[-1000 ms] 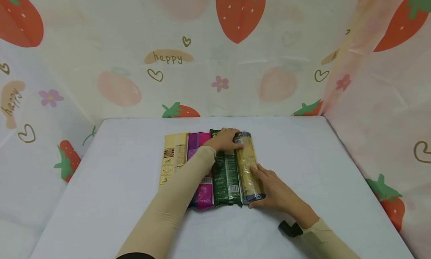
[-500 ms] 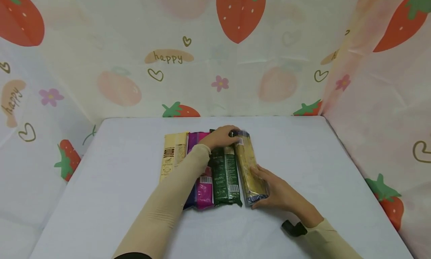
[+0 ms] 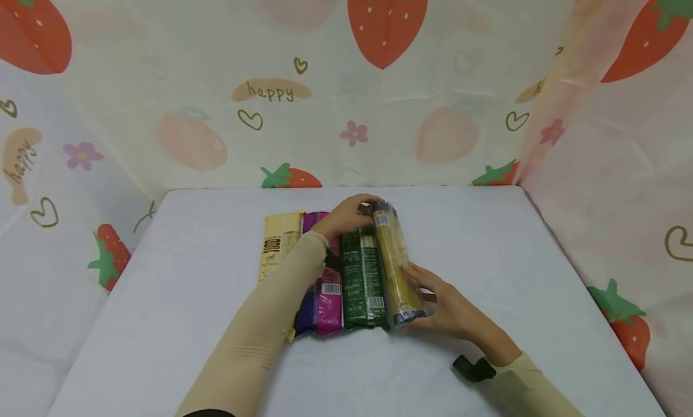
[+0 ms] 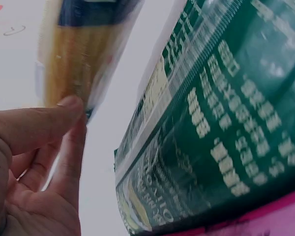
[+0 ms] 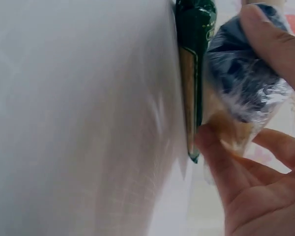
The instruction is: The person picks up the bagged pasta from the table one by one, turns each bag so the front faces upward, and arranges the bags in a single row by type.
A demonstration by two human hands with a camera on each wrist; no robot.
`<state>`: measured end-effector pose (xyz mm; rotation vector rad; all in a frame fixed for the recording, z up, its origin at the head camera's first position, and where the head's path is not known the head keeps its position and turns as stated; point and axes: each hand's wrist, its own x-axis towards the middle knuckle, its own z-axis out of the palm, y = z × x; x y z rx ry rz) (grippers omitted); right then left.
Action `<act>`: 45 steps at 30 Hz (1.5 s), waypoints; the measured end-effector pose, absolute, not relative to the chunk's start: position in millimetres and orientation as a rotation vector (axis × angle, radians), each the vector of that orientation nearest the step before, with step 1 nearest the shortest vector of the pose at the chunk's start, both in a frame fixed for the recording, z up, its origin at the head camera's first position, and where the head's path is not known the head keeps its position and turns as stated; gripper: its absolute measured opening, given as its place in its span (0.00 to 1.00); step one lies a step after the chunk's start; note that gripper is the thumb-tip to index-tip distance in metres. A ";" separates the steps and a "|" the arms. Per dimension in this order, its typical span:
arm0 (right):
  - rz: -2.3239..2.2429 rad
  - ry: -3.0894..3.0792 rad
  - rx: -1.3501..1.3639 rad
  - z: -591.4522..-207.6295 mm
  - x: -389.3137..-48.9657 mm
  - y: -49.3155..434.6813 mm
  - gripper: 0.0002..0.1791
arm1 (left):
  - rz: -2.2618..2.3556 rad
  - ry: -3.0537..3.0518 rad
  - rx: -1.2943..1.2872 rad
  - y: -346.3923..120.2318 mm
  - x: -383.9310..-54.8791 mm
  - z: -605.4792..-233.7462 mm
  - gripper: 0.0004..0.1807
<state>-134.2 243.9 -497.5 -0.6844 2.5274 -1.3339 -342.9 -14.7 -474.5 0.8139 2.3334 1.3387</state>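
A clear pack of spaghetti (image 3: 395, 260) with dark blue ends is tilted, its far end raised, right beside a green pack (image 3: 360, 278). My left hand (image 3: 346, 217) pinches its far end between thumb and fingers; the left wrist view shows the fingertips on the pack (image 4: 71, 64). My right hand (image 3: 452, 311) grips the near end from the right, with the thumb over the blue crinkled wrap (image 5: 246, 69) and the fingers on its other side. In the right wrist view, the fingers are close to the green pack's edge (image 5: 189, 98).
Left of the green pack lie a magenta and purple pack (image 3: 329, 315) and a cream-yellow pack (image 3: 278, 242), partly hidden by my left sleeve (image 3: 271, 321). All rest on a white-covered table (image 3: 487, 242). Strawberry-printed cloth (image 3: 379, 104) walls off the back and sides.
The spaghetti pack first shifted slightly right and away from the green pack; now its far end has risen and swung left. My left hand moved up and left with it; my right hand barely moved.
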 end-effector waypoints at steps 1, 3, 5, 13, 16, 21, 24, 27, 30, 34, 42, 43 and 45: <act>-1.359 2.513 -0.688 -497.5 -134.2 243.9 0.66 | 1.350 2.332 0.809 -16.3 -342.7 -473.9 0.29; -1.411 2.489 -0.704 -497.5 -134.3 244.0 0.65 | 1.367 2.331 0.807 -19.0 -342.2 -472.0 0.28; -1.463 2.456 -0.726 -497.0 -134.4 244.3 0.65 | 1.376 2.335 0.809 -21.6 -342.7 -470.7 0.28; -1.753 2.131 -0.664 -491.2 -132.9 243.6 0.61 | 1.362 2.352 0.783 -28.7 -345.8 -472.5 0.24; -1.848 2.020 -0.670 -491.8 -133.1 243.5 0.60 | 1.355 2.340 0.795 -30.7 -346.8 -473.7 0.25; -1.951 1.928 -0.756 -495.8 -134.3 244.5 0.58 | 1.362 2.288 0.802 -35.1 -345.9 -472.9 0.27; -2.010 1.852 -0.772 -497.7 -134.6 245.0 0.57 | 1.384 2.250 0.818 -36.6 -344.5 -472.3 0.26; -2.053 1.792 -0.752 -498.1 -134.3 244.4 0.58 | 1.444 2.177 0.808 -36.9 -343.8 -473.0 0.24; -2.078 1.762 -0.737 -497.7 -133.6 243.0 0.58 | 1.536 2.062 0.768 -36.5 -343.6 -474.9 0.24; -2.090 1.743 -0.729 -497.3 -133.2 241.6 0.58 | 1.635 1.935 0.735 -36.1 -342.7 -476.7 0.24; -2.058 1.771 -0.741 -494.8 -137.8 239.1 0.58 | 1.733 1.891 0.661 -36.7 -339.6 -478.5 0.26; -2.045 1.786 -0.732 -494.1 -138.2 239.0 0.58 | 1.738 1.897 0.653 -36.9 -339.3 -478.6 0.27; -2.021 1.827 -0.717 -492.6 -138.9 238.8 0.57 | 1.753 1.911 0.639 -37.4 -339.3 -479.3 0.28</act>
